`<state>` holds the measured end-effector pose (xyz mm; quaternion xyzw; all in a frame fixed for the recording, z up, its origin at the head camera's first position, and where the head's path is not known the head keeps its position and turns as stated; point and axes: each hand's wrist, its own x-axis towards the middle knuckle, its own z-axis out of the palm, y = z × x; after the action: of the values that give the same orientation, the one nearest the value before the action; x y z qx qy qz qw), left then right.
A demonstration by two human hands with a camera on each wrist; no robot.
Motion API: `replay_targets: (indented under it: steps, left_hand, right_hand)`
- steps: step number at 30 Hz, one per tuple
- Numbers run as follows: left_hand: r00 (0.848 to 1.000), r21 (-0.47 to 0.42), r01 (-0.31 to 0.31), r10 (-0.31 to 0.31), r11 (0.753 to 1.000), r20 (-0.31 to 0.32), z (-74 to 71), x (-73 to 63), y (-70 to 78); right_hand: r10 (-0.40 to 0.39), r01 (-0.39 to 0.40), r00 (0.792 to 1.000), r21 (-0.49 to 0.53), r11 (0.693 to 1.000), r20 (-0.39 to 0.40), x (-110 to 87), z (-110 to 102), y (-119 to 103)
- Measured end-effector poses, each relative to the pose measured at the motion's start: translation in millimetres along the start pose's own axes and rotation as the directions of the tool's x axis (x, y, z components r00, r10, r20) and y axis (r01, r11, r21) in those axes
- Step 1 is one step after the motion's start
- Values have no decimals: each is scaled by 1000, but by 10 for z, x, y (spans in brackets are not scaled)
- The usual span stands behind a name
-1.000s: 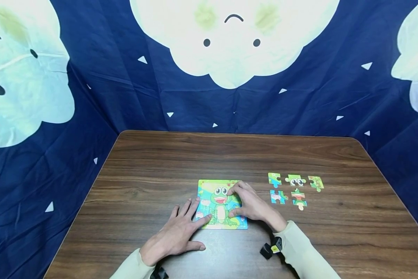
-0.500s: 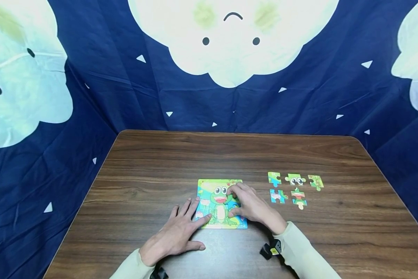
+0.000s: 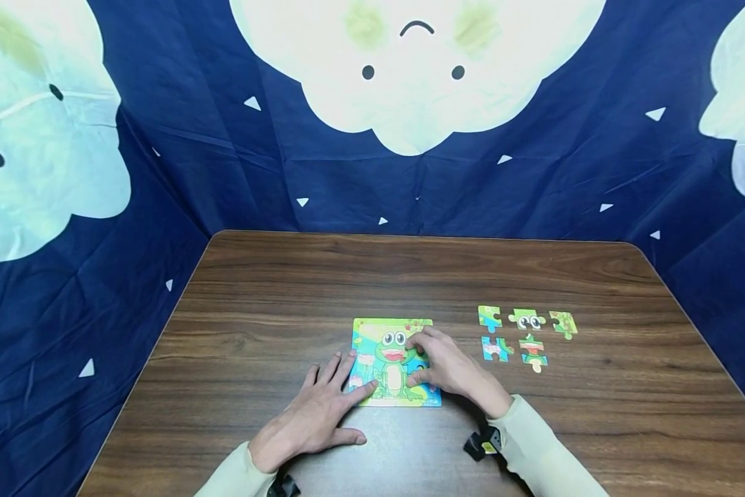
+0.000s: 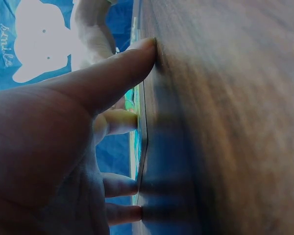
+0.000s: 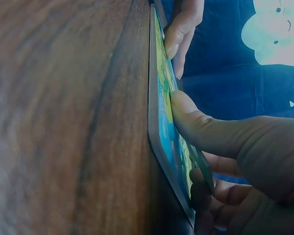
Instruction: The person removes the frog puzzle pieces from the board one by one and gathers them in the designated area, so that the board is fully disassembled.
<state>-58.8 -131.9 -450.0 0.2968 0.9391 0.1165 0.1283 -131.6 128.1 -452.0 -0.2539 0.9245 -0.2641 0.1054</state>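
A square frog puzzle board (image 3: pixel 394 376) lies on the table, its picture showing a green frog. My left hand (image 3: pixel 315 417) has its fingers spread, their tips resting on the board's left part, with the thumb (image 4: pixel 122 68) on the tabletop. Over the board's right side, my right hand (image 3: pixel 449 362) has its fingers curled. In the right wrist view it pinches a thin puzzle piece (image 5: pixel 204 172) between thumb (image 5: pixel 206 125) and fingers, tilted up off the board. From the head view the hand covers most of that piece, so its picture cannot be read.
Several loose puzzle pieces lie in two rows right of the board, among them an eyes piece (image 3: pixel 527 319), a mouth piece (image 3: pixel 534 353) and a corner piece (image 3: pixel 489 318). Blue cloth (image 3: pixel 347 179) with white clouds hangs behind the wooden table (image 3: pixel 285 290).
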Motion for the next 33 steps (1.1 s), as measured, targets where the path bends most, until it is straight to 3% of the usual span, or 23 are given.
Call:
replay_targets:
  steps: [8, 19, 24, 33]
  left_hand:
    - [1000, 2, 2, -2, 1000, 8, -29, -2, 12]
    - [1000, 1, 2, -2, 1000, 18, -40, -1, 11]
    - [1000, -7, 9, -9, 1000, 24, -39, -8, 4]
    - [1000, -2, 3, -3, 1000, 11, -20, -18, 11]
  right_hand:
    - [5, -5, 1000, 7, 1000, -6, 19, -9, 10]
    - [-69, 69, 998, 24, 997, -10, 9, -48, 28]
    - [-97, 98, 994, 24, 995, -55, 4, -60, 26]
    - [-62, 64, 994, 20, 998, -88, -54, -112, 65]
